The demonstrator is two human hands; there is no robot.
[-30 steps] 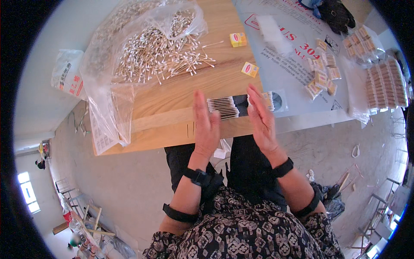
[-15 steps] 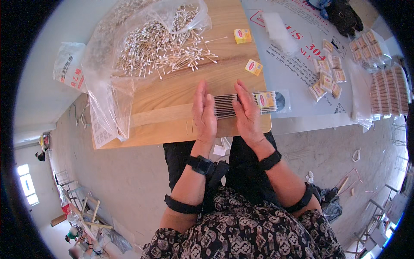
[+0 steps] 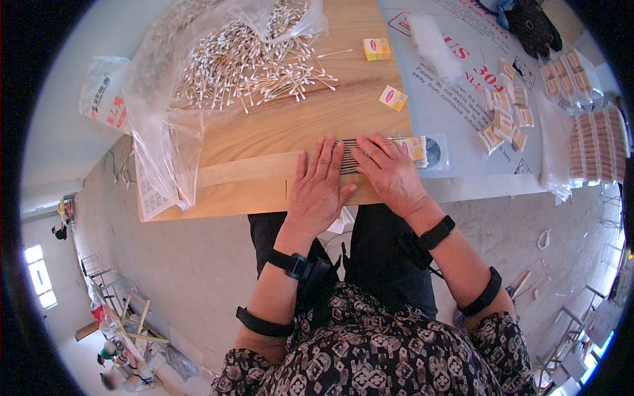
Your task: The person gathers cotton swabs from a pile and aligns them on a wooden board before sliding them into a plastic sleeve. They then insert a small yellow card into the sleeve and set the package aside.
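Our left fingers lie straight and side by side, palm down, the left hand (image 3: pixel 320 191) resting at the left end of a row of cotton swabs (image 3: pixel 349 156). The fingers of our right hand (image 3: pixel 391 173) reach flat over the row's other end, slightly spread. Neither hand is curled around anything; how hard we press, we cannot tell. The swabs show as thin parallel sticks in the gap between our hands, near the front edge of the surface (image 3: pixel 257 142). Just right of our right hand sits a yellow-labelled packet (image 3: pixel 416 149), beside a clear plastic sleeve (image 3: pixel 437 153).

Uneven pressure, we judge, could roll sticks over one another and break the neat row; a sideways nudge from the right hand might shift the packet.

Beyond, the wood-grain surface carries a clear bag (image 3: pixel 181 155) spilling a heap of loose swabs (image 3: pixel 241 72), plus two small yellow items (image 3: pixel 393 98), apart from each other. To the right, a printed grey sheet (image 3: pixel 456 122) holds filled packets (image 3: pixel 505 122) and stacked bundles (image 3: pixel 598 142). Around us spreads a bare grey floor (image 3: pixel 198 264), with a bright window (image 3: pixel 41 277) far left.
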